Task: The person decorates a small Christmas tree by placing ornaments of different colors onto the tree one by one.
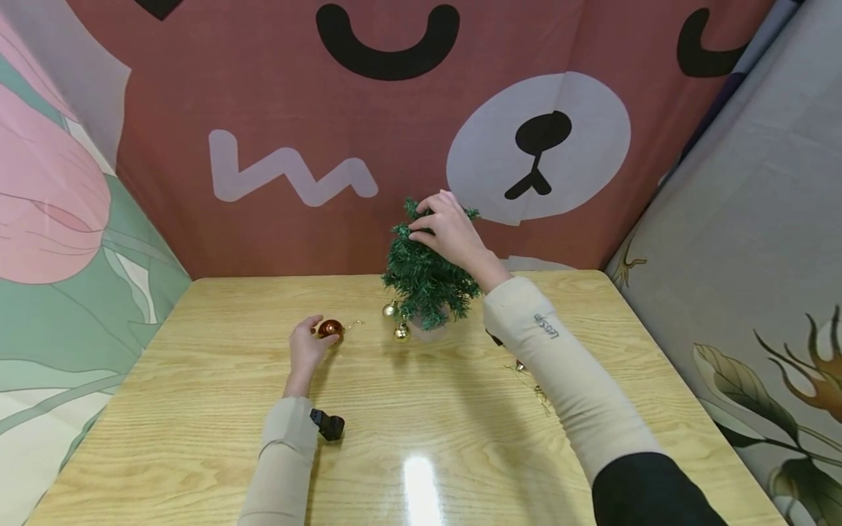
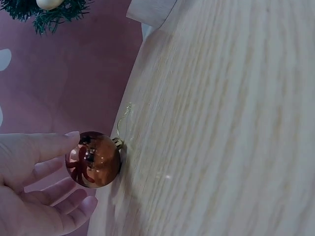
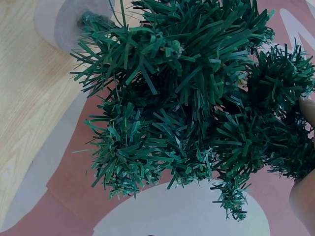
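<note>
A small green artificial Christmas tree (image 1: 421, 274) stands toward the back of the table. My right hand (image 1: 450, 230) reaches over its top, fingers and thumb curled about the upper branches; only parts of that hand show at the edge of the right wrist view. Two gold baubles, one pale (image 1: 390, 310) and one shiny (image 1: 402, 332), hang low on the tree's left side. Left of the tree, my left hand (image 1: 308, 347) holds a shiny copper-brown bauble (image 2: 96, 160) between thumb and fingers, close to the tabletop. Its gold cord (image 2: 124, 118) trails free.
Small ornaments (image 1: 520, 365) with gold cords (image 1: 541, 398) lie on the wooden table (image 1: 197, 409), partly hidden by my right sleeve (image 1: 559, 358). A printed bear cloth (image 1: 296, 241) hangs behind the table, with patterned curtains (image 1: 723, 256) at the sides.
</note>
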A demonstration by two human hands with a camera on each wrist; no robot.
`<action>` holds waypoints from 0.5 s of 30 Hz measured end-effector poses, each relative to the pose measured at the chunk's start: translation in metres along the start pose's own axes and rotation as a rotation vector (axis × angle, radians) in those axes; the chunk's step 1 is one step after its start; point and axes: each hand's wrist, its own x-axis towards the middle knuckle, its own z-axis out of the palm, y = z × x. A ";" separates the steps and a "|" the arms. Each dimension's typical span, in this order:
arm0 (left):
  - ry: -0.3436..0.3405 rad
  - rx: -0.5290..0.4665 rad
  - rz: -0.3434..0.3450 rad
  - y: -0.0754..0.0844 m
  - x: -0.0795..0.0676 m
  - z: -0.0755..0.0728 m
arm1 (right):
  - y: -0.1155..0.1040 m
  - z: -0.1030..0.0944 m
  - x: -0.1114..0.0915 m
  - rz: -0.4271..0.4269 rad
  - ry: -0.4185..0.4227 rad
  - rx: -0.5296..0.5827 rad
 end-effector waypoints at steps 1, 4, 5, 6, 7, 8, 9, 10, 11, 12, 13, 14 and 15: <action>0.003 0.000 0.001 -0.001 0.000 0.000 | 0.000 0.000 0.000 -0.001 0.000 0.000; 0.005 0.004 0.007 -0.002 0.001 0.001 | 0.000 0.000 0.000 -0.003 0.004 -0.001; 0.004 0.008 0.008 -0.002 0.001 0.002 | 0.000 0.000 0.000 -0.004 0.005 -0.001; 0.002 0.010 0.010 -0.002 0.001 0.002 | 0.000 -0.001 -0.001 -0.004 0.006 -0.001; -0.001 0.013 0.012 -0.002 0.001 0.002 | 0.000 -0.001 -0.001 -0.004 0.006 0.000; -0.005 0.015 0.013 -0.002 0.001 0.002 | 0.000 -0.001 -0.001 -0.004 0.006 0.000; -0.007 0.015 0.013 -0.003 0.001 0.003 | 0.000 -0.001 -0.001 -0.003 0.005 0.000; -0.008 0.016 0.013 -0.003 0.001 0.003 | 0.000 -0.001 -0.001 -0.002 0.003 0.000; -0.008 0.017 0.014 -0.003 0.002 0.003 | 0.000 -0.001 -0.001 -0.001 0.002 -0.001; -0.007 0.014 0.016 -0.003 0.002 0.004 | 0.000 -0.001 -0.001 0.001 0.000 -0.001; -0.004 0.011 0.019 -0.004 0.002 0.004 | 0.001 -0.001 -0.001 0.003 -0.001 -0.001; -0.001 0.007 0.020 -0.004 0.003 0.005 | 0.001 -0.001 -0.001 0.005 -0.002 -0.003; 0.003 0.003 0.021 -0.004 0.003 0.005 | 0.001 -0.001 -0.001 0.008 -0.004 -0.004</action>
